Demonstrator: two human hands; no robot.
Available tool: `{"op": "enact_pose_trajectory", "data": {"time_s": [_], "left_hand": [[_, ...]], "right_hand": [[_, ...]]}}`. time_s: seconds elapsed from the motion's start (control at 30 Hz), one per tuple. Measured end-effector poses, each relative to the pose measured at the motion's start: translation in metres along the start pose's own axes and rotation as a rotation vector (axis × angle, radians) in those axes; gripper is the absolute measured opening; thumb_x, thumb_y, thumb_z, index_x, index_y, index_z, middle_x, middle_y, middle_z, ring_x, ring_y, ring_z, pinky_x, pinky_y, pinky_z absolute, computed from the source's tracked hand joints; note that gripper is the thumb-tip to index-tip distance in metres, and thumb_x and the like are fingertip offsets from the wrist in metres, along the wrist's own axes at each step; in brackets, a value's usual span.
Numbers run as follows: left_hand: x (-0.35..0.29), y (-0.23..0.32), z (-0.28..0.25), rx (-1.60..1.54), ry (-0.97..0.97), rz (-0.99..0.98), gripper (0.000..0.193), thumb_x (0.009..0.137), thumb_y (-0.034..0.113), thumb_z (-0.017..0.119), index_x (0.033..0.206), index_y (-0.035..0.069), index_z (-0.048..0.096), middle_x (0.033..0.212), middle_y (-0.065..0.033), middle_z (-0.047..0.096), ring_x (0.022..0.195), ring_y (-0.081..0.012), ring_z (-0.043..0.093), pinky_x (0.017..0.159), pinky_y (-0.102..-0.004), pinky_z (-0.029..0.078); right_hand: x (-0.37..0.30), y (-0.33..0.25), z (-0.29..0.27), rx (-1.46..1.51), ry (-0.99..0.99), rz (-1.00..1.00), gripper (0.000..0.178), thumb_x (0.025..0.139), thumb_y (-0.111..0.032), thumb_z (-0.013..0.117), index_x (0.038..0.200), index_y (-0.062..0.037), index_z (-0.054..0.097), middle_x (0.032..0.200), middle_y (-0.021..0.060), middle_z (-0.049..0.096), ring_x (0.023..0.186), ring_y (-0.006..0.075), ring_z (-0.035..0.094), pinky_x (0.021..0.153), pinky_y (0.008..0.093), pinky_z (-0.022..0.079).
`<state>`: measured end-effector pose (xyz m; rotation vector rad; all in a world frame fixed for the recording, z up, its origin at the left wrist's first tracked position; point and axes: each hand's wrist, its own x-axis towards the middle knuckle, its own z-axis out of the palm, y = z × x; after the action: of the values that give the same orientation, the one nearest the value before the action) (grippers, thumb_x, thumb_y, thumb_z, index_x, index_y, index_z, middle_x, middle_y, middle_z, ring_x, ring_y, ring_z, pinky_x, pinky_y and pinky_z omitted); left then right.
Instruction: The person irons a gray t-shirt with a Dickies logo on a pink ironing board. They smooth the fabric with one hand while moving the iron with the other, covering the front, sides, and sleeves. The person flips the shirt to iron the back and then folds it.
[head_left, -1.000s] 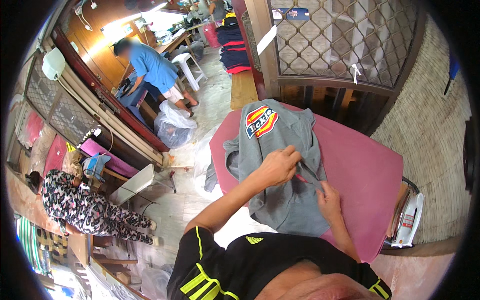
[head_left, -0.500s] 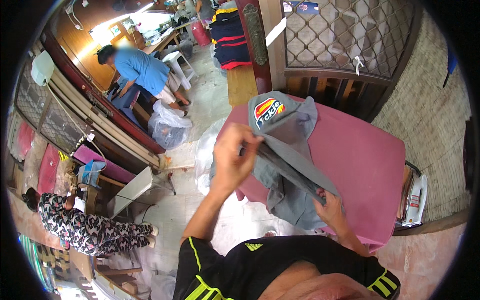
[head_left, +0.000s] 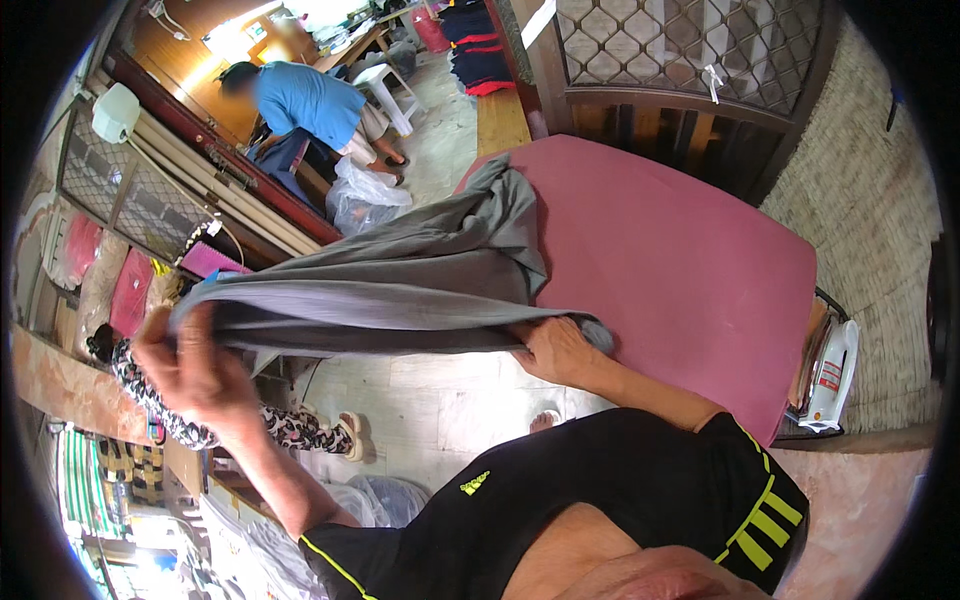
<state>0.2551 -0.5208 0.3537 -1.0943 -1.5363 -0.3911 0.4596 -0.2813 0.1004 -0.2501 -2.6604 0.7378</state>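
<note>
A grey garment (head_left: 370, 290) of thin cloth is stretched sideways between my hands, its long edge pulled nearly straight. My left hand (head_left: 200, 370), a little blurred, is closed on the garment's left end, well out past the table. My right hand (head_left: 555, 350) grips the other end close to the near edge of a padded table (head_left: 680, 250) with a dusty-pink cover. Part of the cloth lies bunched over the table's left side. No print shows on the cloth now.
A white iron (head_left: 832, 375) stands in a rack at the table's right. Behind the table is a metal lattice gate (head_left: 690, 50). One person (head_left: 310, 105) in blue bends over in the room beyond; another (head_left: 290, 425) in patterned clothes is at left, partly behind my left arm.
My left hand has swung far left and nearer, pulling the garment out sideways off the table. My right hand has moved left with its end. The coloured print has gone out of sight.
</note>
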Motion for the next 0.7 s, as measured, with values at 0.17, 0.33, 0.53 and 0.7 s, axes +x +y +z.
{"op": "enact_pose_trajectory", "data": {"time_s": [0.17,0.33,0.53,0.7], "left_hand": [[0.013,-0.077,-0.091,0.289,0.164,-0.014,0.036,0.089,-0.008,0.060,0.118,0.010,0.072,0.107,-0.0094,0.065,0.097,-0.0222,0.066,0.082,-0.0364,0.055],[0.017,-0.106,-0.126,0.292,0.009,-0.181,0.042,0.094,-0.005,0.049,0.131,0.009,0.063,0.120,-0.0122,0.064,0.109,-0.0257,0.065,0.090,-0.0371,0.053],[-0.024,-0.178,-0.138,0.162,-0.146,-0.381,0.043,0.096,-0.004,0.042,0.135,0.002,0.058,0.132,-0.0173,0.062,0.119,-0.0279,0.061,0.101,-0.0382,0.047],[-0.044,-0.185,-0.104,0.252,-0.256,-0.271,0.047,0.091,-0.009,0.041,0.133,0.001,0.060,0.133,-0.0173,0.062,0.121,-0.0300,0.060,0.104,-0.0394,0.045]], "right_hand": [[-0.003,-0.001,0.007,0.319,0.066,-0.405,0.016,0.087,-0.015,0.065,0.096,-0.0015,0.067,0.104,0.0155,0.067,0.100,0.0333,0.062,0.093,0.0445,0.047],[-0.001,0.008,0.008,1.278,-0.393,0.053,0.030,0.102,-0.031,0.056,0.108,-0.0024,0.061,0.093,-0.0032,0.062,0.093,0.0084,0.055,0.084,0.0290,0.044],[0.012,0.011,-0.048,1.037,-0.891,-0.370,0.031,0.095,-0.029,0.069,0.092,0.0014,0.065,0.078,0.0023,0.064,0.072,0.0077,0.054,0.061,0.0296,0.045],[0.028,0.022,0.006,0.153,-1.059,-0.380,0.044,0.093,-0.041,0.065,0.090,0.0026,0.068,0.081,0.0146,0.068,0.078,0.0321,0.067,0.065,0.0397,0.050]]}}
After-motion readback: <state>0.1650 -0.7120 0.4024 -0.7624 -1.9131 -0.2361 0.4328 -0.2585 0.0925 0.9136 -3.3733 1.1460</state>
